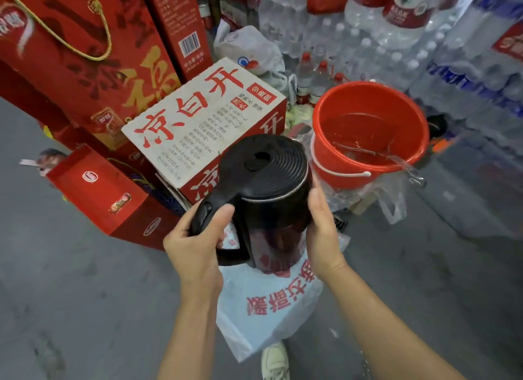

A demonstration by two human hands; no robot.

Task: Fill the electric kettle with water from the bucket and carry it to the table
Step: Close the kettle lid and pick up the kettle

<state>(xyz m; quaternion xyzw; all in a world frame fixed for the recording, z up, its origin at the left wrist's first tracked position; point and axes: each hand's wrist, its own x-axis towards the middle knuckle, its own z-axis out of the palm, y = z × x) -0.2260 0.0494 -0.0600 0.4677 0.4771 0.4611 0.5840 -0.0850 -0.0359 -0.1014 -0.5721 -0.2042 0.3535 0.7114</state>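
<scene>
I hold a black electric kettle in mid-air at the centre of the head view, its ribbed lid closed. My left hand grips the kettle's handle from the left. My right hand presses flat against the kettle's right side. Just beyond, to the upper right, stands a red bucket with a white handle, holding water. A clear ladle lies in the water, its handle over the bucket's near right rim. No table shows in view.
A white and red carton sits left of the bucket. Red gift boxes stack along the left. Packs of bottled water fill the back and right. A white printed plastic bag lies on the grey floor under the kettle, beside my shoe.
</scene>
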